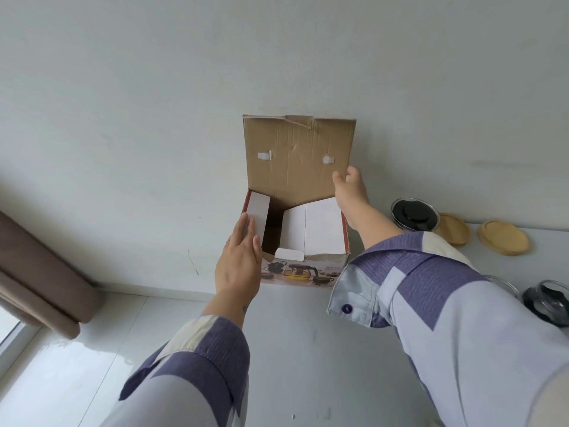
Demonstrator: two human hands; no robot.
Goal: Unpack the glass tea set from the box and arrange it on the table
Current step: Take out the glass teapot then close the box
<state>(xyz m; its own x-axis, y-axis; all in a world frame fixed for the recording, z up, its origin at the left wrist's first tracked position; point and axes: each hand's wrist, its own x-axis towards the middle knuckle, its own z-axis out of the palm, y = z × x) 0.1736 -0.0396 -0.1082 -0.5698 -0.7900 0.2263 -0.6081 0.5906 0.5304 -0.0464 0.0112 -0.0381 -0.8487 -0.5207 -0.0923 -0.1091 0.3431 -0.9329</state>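
Note:
The cardboard tea-set box [303,274] stands against the wall, a picture of a teapot and cups printed on its front. Its brown lid [295,155] is raised upright. My right hand [351,189] holds the lid's right edge, thumb in front and fingers behind. My left hand [241,257] lies flat with straight fingers on the white left side flap [258,211]. Inside I see white cardboard inserts [320,226] and a small white pad [289,254] at the front. No glassware shows inside the box.
To the right on the white table [551,245] stand a glass piece with a black lid [414,215] and two round wooden coasters [452,232] [503,237]. More glass with black parts [548,303] sits at the right edge. A brown curtain [40,278] hangs at the left.

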